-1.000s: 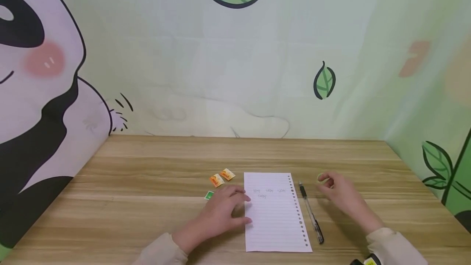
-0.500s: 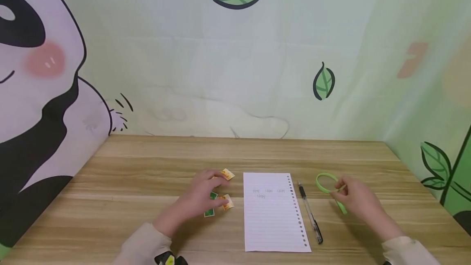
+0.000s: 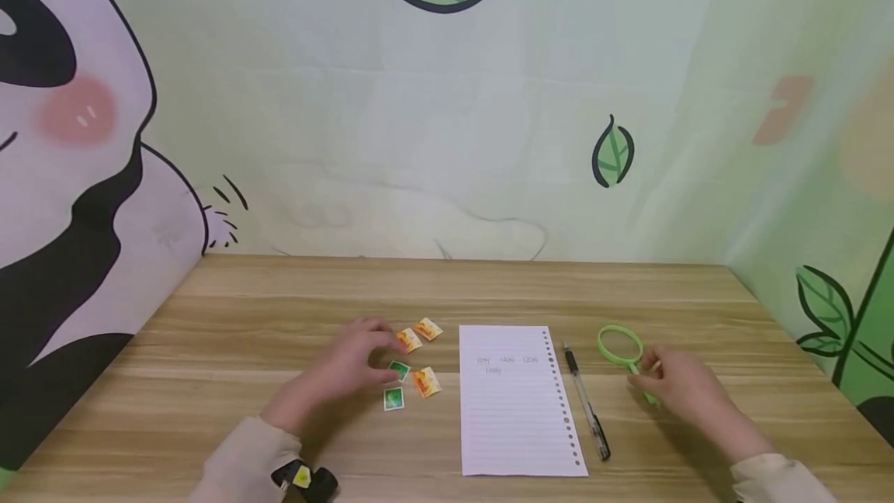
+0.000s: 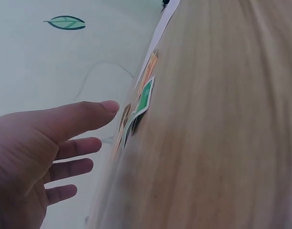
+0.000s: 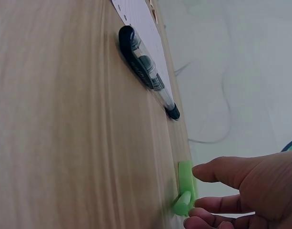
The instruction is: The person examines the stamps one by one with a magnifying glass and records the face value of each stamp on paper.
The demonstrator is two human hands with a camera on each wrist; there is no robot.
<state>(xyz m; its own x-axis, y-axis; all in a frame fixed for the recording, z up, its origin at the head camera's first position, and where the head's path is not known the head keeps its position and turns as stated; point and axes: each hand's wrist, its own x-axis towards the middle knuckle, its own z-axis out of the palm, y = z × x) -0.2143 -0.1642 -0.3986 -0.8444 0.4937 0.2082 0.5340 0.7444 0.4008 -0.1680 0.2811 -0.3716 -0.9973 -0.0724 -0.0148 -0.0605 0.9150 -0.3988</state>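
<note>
My left hand (image 3: 349,359) hovers beside several small stamps, fingers loosely bent and thumb apart from them. Near its fingertips lie a green stamp (image 3: 400,370) with a raised edge and an orange one (image 3: 409,340). Another green stamp (image 3: 394,398) is closer to me, with two more orange ones to the right and farther back. At the right, a light green magnifying glass (image 3: 620,345) lies on the table, ring pointing away. My right hand (image 3: 680,383) is at its handle (image 5: 183,204); in the right wrist view, thumb and fingers stand apart beside it.
A lined sheet of paper (image 3: 520,425) with handwriting and punched holes lies mid-table. Along its right edge is a black-capped clear pen (image 3: 588,402). Behind the wooden table (image 3: 314,293) hangs a printed cloth backdrop with a panda and leaves.
My left hand has moved left from the paper's edge, uncovering more stamps. My right hand has shifted toward me and right, and the magnifying glass's ring now shows fully.
</note>
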